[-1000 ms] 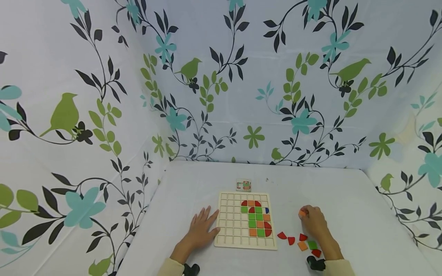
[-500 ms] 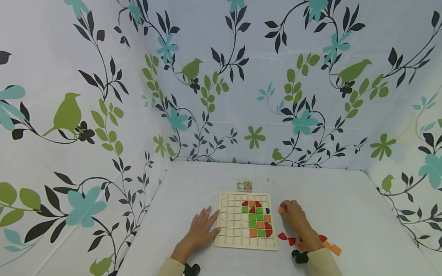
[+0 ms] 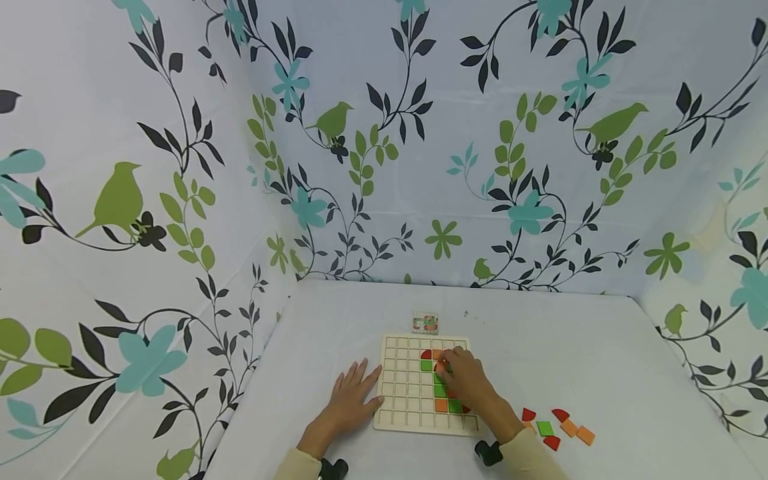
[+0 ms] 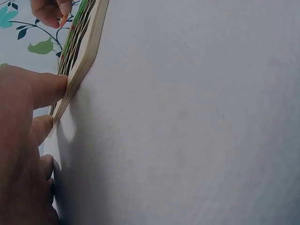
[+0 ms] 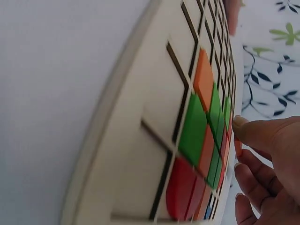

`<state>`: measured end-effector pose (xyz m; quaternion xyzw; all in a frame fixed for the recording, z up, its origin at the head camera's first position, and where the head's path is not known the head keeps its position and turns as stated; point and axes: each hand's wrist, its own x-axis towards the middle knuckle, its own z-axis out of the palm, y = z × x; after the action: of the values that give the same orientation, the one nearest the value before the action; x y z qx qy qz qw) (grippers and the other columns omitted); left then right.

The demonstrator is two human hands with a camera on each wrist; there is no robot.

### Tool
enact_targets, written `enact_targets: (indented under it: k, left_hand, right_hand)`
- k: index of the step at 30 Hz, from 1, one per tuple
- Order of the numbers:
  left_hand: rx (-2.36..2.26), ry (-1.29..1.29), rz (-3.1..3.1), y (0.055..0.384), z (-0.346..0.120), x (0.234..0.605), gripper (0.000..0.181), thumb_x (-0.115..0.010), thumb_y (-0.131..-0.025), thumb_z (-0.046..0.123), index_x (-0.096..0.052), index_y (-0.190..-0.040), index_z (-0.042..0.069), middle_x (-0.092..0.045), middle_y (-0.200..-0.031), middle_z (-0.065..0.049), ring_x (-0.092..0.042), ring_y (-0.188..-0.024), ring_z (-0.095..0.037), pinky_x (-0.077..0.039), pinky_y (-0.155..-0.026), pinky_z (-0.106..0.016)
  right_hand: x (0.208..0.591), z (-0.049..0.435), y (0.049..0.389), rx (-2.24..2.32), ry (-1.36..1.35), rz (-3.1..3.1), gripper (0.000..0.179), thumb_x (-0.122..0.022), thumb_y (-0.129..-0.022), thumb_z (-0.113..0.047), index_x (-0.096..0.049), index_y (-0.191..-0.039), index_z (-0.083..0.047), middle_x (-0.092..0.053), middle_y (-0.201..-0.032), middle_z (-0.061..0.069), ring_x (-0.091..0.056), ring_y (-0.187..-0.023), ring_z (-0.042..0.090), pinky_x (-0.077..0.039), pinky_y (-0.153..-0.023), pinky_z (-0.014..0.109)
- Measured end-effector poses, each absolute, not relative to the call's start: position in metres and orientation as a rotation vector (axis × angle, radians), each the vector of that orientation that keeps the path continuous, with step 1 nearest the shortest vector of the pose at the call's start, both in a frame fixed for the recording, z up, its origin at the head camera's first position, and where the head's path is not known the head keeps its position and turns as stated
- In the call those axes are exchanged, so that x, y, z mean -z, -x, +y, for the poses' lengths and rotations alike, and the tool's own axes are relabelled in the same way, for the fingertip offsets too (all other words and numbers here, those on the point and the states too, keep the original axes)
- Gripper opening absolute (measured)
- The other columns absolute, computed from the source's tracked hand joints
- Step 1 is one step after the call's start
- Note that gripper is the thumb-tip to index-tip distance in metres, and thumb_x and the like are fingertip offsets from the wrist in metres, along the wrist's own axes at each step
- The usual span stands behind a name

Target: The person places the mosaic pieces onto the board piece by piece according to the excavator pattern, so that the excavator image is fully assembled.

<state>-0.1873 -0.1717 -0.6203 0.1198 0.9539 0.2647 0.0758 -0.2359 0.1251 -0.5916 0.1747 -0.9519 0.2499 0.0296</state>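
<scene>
A pale wooden grid board (image 3: 399, 383) lies on the white table, with red, green and orange tiles set in its right-hand cells. My left hand (image 3: 353, 400) rests spread on the table, thumb and fingertips against the board's left edge. Over the upper right part of the board, my right hand (image 3: 471, 383) pinches a small orange tile (image 5: 238, 147) between thumb and fingers. That hand covers several of the set tiles in the head view. The right wrist view shows green tiles (image 5: 192, 129) and a red rounded tile (image 5: 180, 187) in their cells.
Loose pieces lie right of the board, among them a green square (image 3: 545, 429), an orange square (image 3: 585, 435) and a red quarter-round (image 3: 552, 443). A small patterned card (image 3: 425, 323) sits behind the board. Floral cloth (image 3: 384, 167) hangs around the table.
My right hand has carried the orange tile leftward from the table on the right to over the board. The left hand has stayed at the board's left edge.
</scene>
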Motion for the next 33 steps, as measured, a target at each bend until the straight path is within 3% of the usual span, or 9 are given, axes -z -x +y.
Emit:
enact_targets:
  k: [5,10,27,33]
  left_hand:
    - [-0.797,-0.362,2.852,0.186,-0.172,0.618,0.067,-0.057,-0.106,0.046,-0.038,-0.165,0.02,-0.021,-0.175,-0.019,-0.014,-0.162,-0.045,-0.009,-0.127,-0.07]
    - [-0.822,-0.379,2.847,0.185,-0.172,0.616,0.067,-0.058,-0.106,0.045,-0.039,-0.164,0.018,-0.022,-0.174,-0.021,-0.015,-0.161,-0.046,-0.009,-0.126,-0.071]
    - [-0.797,-0.383,2.866,0.185,-0.173,0.617,0.068,-0.058,-0.105,0.046,-0.039,-0.164,0.019,-0.022,-0.174,-0.021,-0.016,-0.161,-0.046,-0.01,-0.126,-0.071]
    - [-0.816,-0.367,2.858,0.185,-0.171,0.616,0.067,-0.058,-0.105,0.044,-0.04,-0.164,0.019,-0.022,-0.174,-0.02,-0.015,-0.161,-0.046,-0.009,-0.126,-0.071]
  right_hand:
    - [0.592,0.11,0.229,-0.807,-0.736,-2.855,0.017,-0.081,-0.094,-0.016,-0.068,-0.104,-0.012,-0.064,-0.102,0.002,-0.059,-0.097,0.023,-0.044,-0.075,0.042]
    - [0.595,0.103,0.227,-0.722,-0.835,-2.811,0.017,-0.083,-0.093,-0.017,-0.067,-0.097,-0.014,-0.061,-0.096,-0.001,-0.054,-0.088,0.02,-0.038,-0.071,0.038]
    - [0.602,0.103,0.226,-0.62,-0.748,-2.815,0.014,-0.084,-0.092,-0.02,-0.072,-0.098,-0.016,-0.065,-0.098,-0.003,-0.059,-0.092,0.019,-0.043,-0.072,0.041]
    - [0.598,0.122,0.222,-0.7,-0.598,-2.903,0.013,-0.082,-0.093,-0.021,-0.074,-0.103,-0.019,-0.066,-0.105,-0.001,-0.061,-0.098,0.021,-0.046,-0.077,0.043]
